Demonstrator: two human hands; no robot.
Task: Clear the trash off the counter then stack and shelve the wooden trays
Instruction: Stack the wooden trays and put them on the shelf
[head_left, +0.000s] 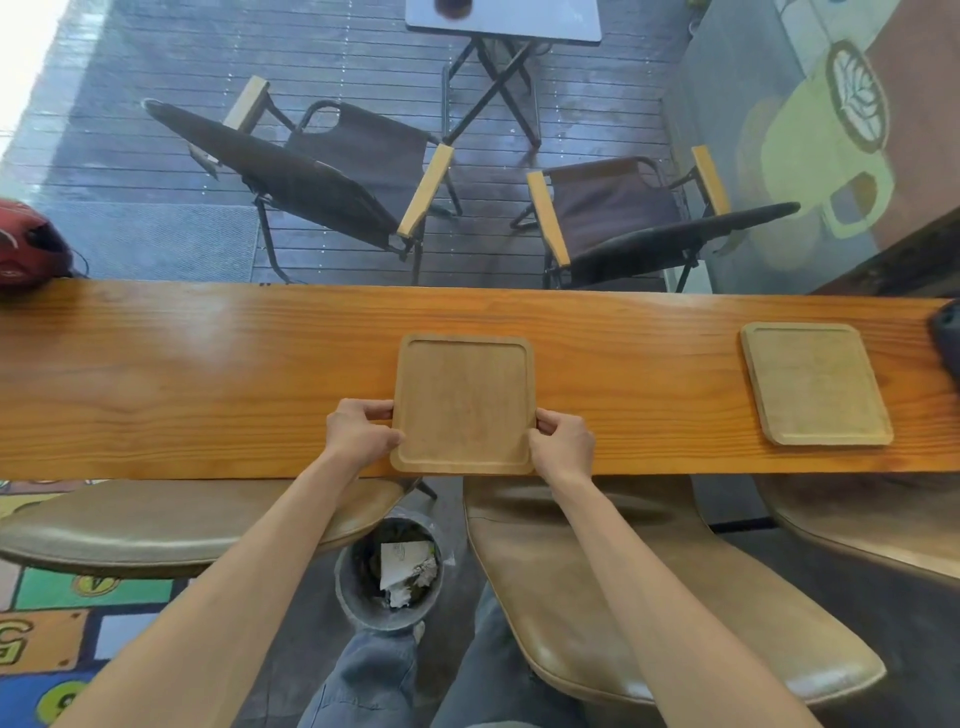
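A square wooden tray (462, 402) lies at the near edge of the long wooden counter (208, 379), straight in front of me. My left hand (361, 434) grips its left edge and my right hand (563, 441) grips its right edge, fingers curled over the rim. The tray holds nothing. A second, paler wooden tray (815, 384) lies flat on the counter farther right, apart from both hands. Below the counter stands a grey bin (389, 577) with crumpled white paper (408, 569) inside.
Padded stools (649, 597) stand on my side of the counter, left and right of the bin. A red helmet (28, 244) rests at the counter's far left end, a dark object (948, 338) at its right end. Beyond the window are folding chairs (322, 176) and a small table (504, 21).
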